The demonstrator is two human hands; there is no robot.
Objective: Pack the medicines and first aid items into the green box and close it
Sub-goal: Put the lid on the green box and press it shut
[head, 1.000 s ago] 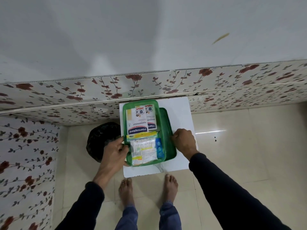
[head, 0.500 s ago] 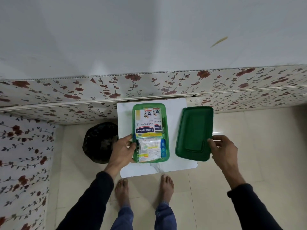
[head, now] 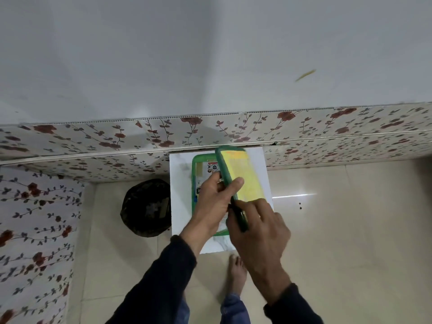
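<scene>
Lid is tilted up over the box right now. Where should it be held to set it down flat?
Grip the lid by its two long edges, one hand per side, from above. It stands tilted on edge over the green box, so opposite-edge holds let it level and drop onto the rim.

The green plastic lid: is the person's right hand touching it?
Touching. The head view shows the right hand gripping the near end of the tilted green plastic lid, fingers wrapped over its edge.

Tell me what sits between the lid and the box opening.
The left hand does: it lies over the box while gripping the tilted lid with the right hand. Nothing else visible.
</scene>
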